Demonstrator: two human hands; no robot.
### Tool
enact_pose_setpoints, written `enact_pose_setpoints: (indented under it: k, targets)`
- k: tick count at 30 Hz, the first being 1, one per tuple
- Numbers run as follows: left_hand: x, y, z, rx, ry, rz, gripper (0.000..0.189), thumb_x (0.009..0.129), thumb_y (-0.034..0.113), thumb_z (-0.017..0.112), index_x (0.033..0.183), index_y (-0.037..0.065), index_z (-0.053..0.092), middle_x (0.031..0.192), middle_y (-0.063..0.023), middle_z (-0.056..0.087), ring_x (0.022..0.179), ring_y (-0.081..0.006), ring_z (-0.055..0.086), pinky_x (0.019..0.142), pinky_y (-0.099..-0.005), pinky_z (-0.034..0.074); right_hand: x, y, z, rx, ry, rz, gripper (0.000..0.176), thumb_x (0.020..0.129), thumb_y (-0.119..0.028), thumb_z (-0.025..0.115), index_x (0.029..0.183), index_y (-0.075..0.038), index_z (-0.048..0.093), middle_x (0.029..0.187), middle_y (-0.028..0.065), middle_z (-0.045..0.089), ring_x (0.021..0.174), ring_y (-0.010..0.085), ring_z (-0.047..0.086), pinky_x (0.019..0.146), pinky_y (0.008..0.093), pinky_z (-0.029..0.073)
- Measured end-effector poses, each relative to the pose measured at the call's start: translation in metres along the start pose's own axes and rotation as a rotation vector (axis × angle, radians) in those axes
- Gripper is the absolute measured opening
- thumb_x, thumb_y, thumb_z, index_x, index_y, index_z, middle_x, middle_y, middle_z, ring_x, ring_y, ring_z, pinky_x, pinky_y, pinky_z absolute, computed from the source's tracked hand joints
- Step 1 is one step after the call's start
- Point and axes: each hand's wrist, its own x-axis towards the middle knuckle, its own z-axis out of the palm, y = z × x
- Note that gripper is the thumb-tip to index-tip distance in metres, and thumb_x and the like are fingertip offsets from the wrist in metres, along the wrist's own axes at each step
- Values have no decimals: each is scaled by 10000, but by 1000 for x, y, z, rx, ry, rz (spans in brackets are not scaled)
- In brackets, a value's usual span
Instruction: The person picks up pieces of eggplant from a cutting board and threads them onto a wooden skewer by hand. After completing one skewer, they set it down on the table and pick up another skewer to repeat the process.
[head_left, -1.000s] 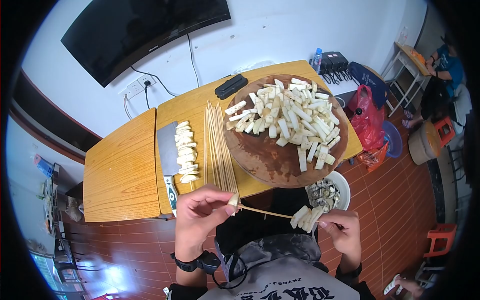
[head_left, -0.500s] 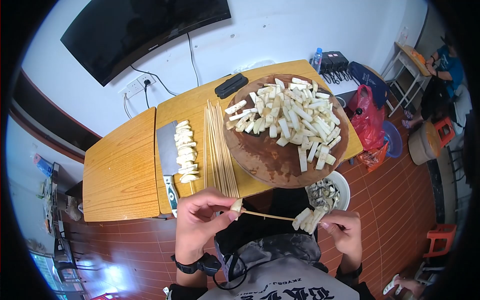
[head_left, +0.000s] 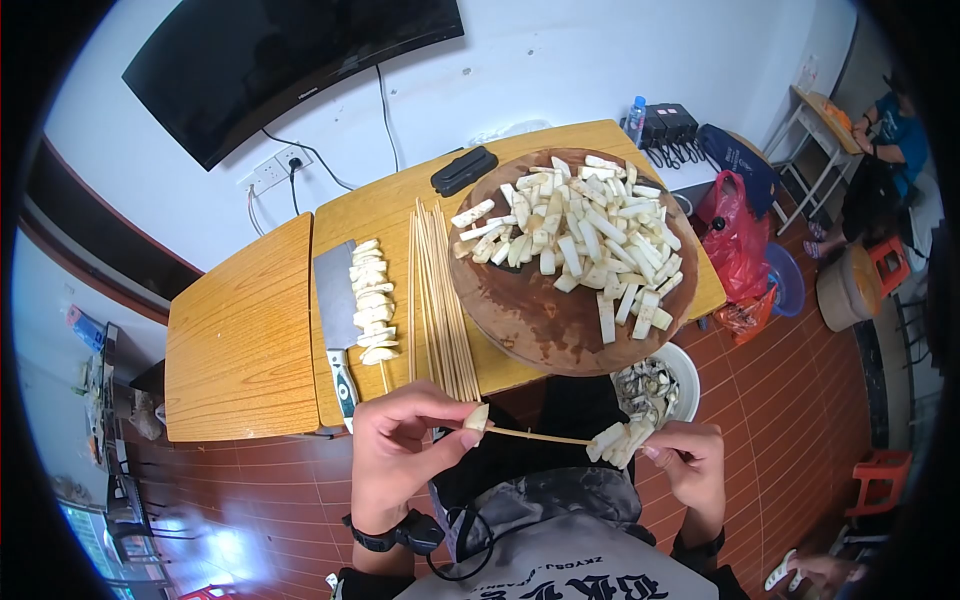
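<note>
Between thumb and fingers, my left hand [head_left: 405, 440] pinches a pale vegetable piece [head_left: 478, 417] at the tip of a wooden skewer [head_left: 540, 437]. The skewer runs nearly level across my lap to my right hand [head_left: 690, 465], which is closed on its other end. Several threaded vegetable pieces [head_left: 615, 443] sit bunched against the right fingertips. Just beyond my hands, a round wooden cutting board [head_left: 540, 325] carries a heap of cut pale vegetable sticks [head_left: 590, 225]. Loose bamboo skewers [head_left: 440, 310] lie beside the board, near my left hand.
A cleaver [head_left: 337, 300] lies left of the loose skewers, with a filled skewer [head_left: 373, 300] partly over its blade. Below the board's right edge stands a white bucket [head_left: 685, 380] holding scraps. A black case [head_left: 464, 171] is behind the board. A person [head_left: 895, 140] sits far right.
Both hands stay in nearly the same place, shifting very slightly right with the skewer. The piece in my left hand now tilts more upright at the skewer's tip.
</note>
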Motion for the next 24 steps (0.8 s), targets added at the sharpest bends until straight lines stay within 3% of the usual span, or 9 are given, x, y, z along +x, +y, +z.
enact_pose_setpoints:
  k: [7, 24]
  targets:
    - [-1, -1, 0, 3, -3, 15, 314, 750, -224, 704, 1028, -80, 723, 957, -150, 697, 894, -199, 696, 833, -299, 558, -1, -9, -6, 34, -76, 153, 68, 848, 30, 696, 879, 13, 755, 672, 101, 670, 568, 175, 623, 546, 287, 452]
    - [-1, 1, 4, 0, -11, 9, 352, 709, -243, 703, 1013, -70, 733, 953, -145, 702, 881, -193, 683, 815, -290, 528, -5, -1, -8, 37, -34, 103, 94, 841, 70, 670, 847, 20, 750, 696, 106, 702, 555, 155, 649, 532, 267, 482]
